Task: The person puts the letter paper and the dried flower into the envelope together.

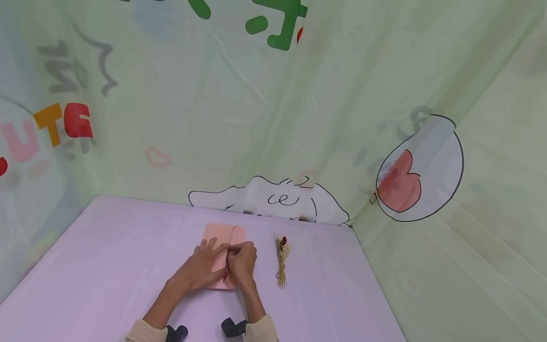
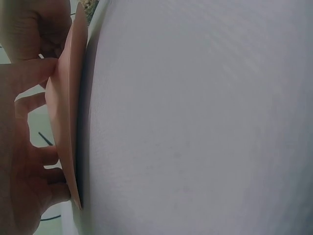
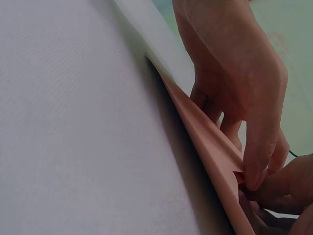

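Note:
A pink paper envelope [image 1: 218, 231] lies on the table under both hands. My left hand [image 1: 198, 267] is spread across its left part, fingers extended, with the thumb and index finger at the flap's edge. At that same edge, the curled fingers of my right hand [image 1: 242, 260] pinch the flap. In the right wrist view the envelope [image 3: 195, 132] gapes a little beside the fingertips, showing a dark reddish inside. Seen edge-on in the left wrist view, the envelope [image 2: 63, 112] bulges slightly above the tabletop.
Right of the envelope lies a small tied bunch of dried flowers [image 1: 282, 261] with one dark red bloom. The table [image 1: 119, 247] has a pale lilac cover. Printed curtains [image 1: 205, 118] hang behind it and at the sides. A dark device [image 1: 233, 327] sits at the right cuff.

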A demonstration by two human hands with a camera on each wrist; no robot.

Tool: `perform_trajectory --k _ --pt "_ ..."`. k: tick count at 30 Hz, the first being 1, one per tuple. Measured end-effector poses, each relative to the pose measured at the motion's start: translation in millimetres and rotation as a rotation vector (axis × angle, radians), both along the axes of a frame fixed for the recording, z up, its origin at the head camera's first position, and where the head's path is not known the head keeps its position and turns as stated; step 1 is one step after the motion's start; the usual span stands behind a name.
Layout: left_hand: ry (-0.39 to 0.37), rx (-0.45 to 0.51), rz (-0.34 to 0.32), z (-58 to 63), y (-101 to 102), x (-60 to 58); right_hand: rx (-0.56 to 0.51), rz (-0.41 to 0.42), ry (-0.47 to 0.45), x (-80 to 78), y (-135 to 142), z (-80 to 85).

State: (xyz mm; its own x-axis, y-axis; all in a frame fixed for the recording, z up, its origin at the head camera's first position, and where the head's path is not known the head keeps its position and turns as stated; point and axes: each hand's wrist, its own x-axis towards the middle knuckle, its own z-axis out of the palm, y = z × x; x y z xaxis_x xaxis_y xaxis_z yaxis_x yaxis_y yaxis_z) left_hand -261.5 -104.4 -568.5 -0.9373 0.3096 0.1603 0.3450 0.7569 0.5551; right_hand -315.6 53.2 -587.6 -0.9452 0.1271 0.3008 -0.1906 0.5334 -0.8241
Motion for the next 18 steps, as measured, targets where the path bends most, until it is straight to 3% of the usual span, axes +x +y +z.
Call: perform_trajectory --k 3,10,18 --pt "-0.009 0.001 -0.001 -1.2 1 0.2 0.033 -0.022 -0.001 -10.3 1 -17.0" --pt "-0.007 -0.009 -0.007 0.2 3 0.9 0.046 -0.001 -0.078 20.0 -2 32.3" --pt "0.003 -0.018 0.013 1.0 2 2.1 -0.014 0.091 -0.001 0.5 16 -0.1"
